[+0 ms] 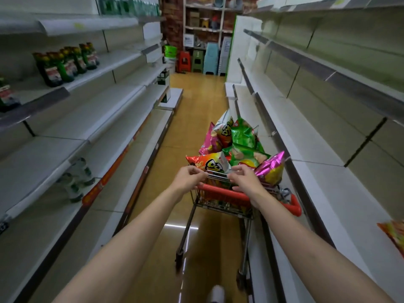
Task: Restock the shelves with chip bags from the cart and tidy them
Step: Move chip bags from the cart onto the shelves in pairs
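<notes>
- Restocking barely begun — the cart (pixel 220 193) brims with chip bags (pixel 242 136); one orange bag (pixel 393 235) lies on the right shelf (pixel 341 193).
- The left hand (pixel 189 177) and right hand (pixel 244 180) curl loosely at the cart's rim; whether they grip it is unclear.

No readable text on chip bags (pixel 231 147)

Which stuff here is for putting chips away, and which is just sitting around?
For the job:
cart
chip bags
right-hand shelves
orange bag on shelf

Just lying about:
green pouches
bottles
plastic stools
</notes>
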Demonstrator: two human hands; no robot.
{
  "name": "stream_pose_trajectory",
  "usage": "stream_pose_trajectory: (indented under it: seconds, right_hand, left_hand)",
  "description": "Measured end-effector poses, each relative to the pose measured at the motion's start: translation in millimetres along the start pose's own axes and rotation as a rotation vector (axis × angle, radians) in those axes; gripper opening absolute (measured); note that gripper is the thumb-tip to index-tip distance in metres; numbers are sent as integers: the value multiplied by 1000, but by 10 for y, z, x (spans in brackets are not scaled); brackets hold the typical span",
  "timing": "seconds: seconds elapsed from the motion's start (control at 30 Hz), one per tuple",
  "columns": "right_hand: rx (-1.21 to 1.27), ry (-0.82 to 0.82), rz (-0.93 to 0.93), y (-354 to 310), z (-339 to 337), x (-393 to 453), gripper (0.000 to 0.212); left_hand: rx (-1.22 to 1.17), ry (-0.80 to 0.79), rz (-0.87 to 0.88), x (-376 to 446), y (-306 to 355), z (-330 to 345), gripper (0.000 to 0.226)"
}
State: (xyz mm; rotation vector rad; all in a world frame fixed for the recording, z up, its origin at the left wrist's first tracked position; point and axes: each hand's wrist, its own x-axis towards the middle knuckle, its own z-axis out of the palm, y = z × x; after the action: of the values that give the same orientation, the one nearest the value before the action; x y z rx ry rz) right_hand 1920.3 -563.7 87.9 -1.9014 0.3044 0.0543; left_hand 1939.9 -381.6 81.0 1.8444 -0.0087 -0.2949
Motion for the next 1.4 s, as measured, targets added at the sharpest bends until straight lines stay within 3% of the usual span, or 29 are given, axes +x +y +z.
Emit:
stream_pose_trajectory:
  seconds: [0.3,0.63,0.73,0.87,1.03,1.27,1.4]
  right_hand:
    - [-27,-42,-16,-116,-203,1238,32]
    - [-165,-54,-19,15,-635,2269,29]
    - [-334,-32,-97,83,-693,2414,31]
    - [-750,-68,-109,142,-715,2540,50]
    - [-899,-199,29,244,-699,2650,80]
    - [-894,-166,87,396,-632,2729,46]
    - [-897,-124,128,372,-601,2741,36]
  left_hand:
    - [111,10,-19,1182,224,186,34]
    - [556,-187,-23,2227,253,629,78]
    - [705,-265,-73,2397,124,666,90]
    - [970,-310,-107,2551,-63,628,95]
    - [1042,-363,-138,2641,-193,526,100]
    - [1019,-327,-52,2779,-209,454,53]
    - [974,-420,-57,2940,-124,309,43]
